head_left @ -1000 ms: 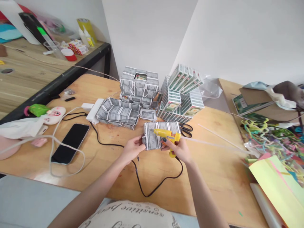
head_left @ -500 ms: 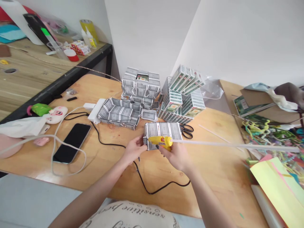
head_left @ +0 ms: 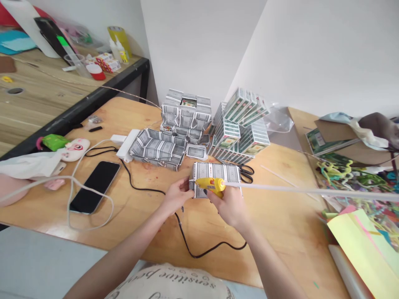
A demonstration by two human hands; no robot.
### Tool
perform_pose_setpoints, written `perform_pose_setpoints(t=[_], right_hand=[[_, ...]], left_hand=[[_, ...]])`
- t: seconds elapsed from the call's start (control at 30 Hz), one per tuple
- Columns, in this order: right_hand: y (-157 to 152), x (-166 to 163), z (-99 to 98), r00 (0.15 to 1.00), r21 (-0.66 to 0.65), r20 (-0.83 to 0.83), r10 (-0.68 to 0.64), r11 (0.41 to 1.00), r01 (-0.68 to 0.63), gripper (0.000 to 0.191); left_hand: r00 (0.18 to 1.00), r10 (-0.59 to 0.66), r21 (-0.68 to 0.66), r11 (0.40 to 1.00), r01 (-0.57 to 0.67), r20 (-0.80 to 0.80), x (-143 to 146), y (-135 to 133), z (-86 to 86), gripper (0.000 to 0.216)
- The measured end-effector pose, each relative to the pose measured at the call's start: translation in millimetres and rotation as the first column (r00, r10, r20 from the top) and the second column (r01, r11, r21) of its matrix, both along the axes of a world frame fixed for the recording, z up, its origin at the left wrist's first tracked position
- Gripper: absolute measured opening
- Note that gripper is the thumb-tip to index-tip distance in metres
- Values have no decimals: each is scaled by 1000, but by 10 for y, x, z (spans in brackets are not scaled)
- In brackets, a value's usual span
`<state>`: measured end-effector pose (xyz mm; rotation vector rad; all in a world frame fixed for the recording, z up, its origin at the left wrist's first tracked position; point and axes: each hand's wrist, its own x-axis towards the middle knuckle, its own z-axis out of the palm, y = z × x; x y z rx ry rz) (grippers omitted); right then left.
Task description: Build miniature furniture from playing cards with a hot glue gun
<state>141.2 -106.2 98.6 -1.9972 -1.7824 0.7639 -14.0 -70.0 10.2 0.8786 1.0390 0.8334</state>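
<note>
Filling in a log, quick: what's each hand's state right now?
Left hand: touching the box at its left end; grip unclear.
Right hand: closed around glue gun.

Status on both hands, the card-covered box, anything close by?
Right hand gripping yellow glue gun over card-covered box. Left hand at box's left end. Scissors close by, beside right end.

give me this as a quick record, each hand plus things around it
left hand: touching left end of grey-patterned, card-covered rectangular block
right hand: holding yellow plastic glue gun, nozzle near block's left end
behind left: open grey-patterned card tray
behind right: stacked green-and-white boxes
right of block: black-handled scissors
on left: black rectangular phone
</note>
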Motion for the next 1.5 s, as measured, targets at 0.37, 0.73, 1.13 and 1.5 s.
perform_pose_setpoints(t=[0.37,0.73,1.13,1.5], right_hand=[[36,19,-43,992,-71,-97,-82,995,75,27],[59,13,3,992,-137,-59,-111,985,102,28],[54,-46,97,995,-205,5,-100,974,99,27],[34,-63,61,986,-231,150,-66,968,100,31]], left_hand=[[1000,30,-33,999,-30,-7,17,8,14,51],[992,102,-66,992,-107,-70,87,13,34,56],[992,112,-133,984,-118,-51,70,34,92,55],[993,110,-136,984,-116,-47,75,36,108,51]])
